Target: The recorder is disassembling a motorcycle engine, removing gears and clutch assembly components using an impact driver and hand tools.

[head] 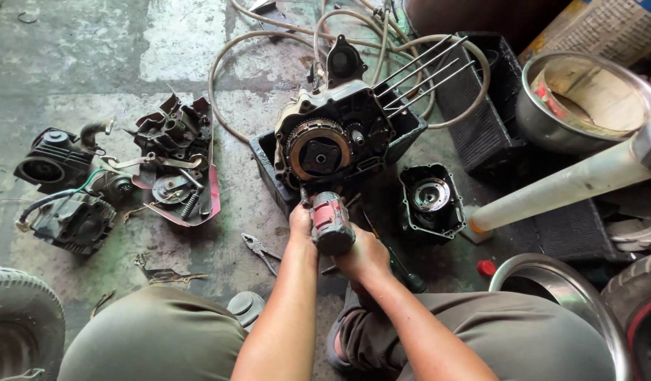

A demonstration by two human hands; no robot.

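Nearest the camera, two knees in grey-green trousers, forearms reaching forward between them. Right hand (364, 255) wrapped around the grip of a red-and-grey power driver (331, 222), fingers closed tight on it; left hand (300, 220) curled against the driver's left side, steadying the body, fingers closed rather than spread. Driver nose pointed up and away, its tip just at the lower edge of the engine case (336, 137) (exact contact point hidden by the tool). Pliers (258, 248) on the concrete floor (93, 63), just left of the left wrist; a small red cap (485, 267) to the right. Engine case seated in a black tray (269, 169), open side facing up, round clutch (318, 152) exposed at its left half, four long studs (424, 70) projecting from its upper right. Black side cover (430, 201) just right of the tray, inner face up. Further left, a red-edged pan (181, 159) of small parts, then a cylinder (75, 222) and cylinder head (54, 159) side by side. Behind the engine, pale hoses (269, 39) looping across the floor; at upper right, a steel bowl (586, 102).
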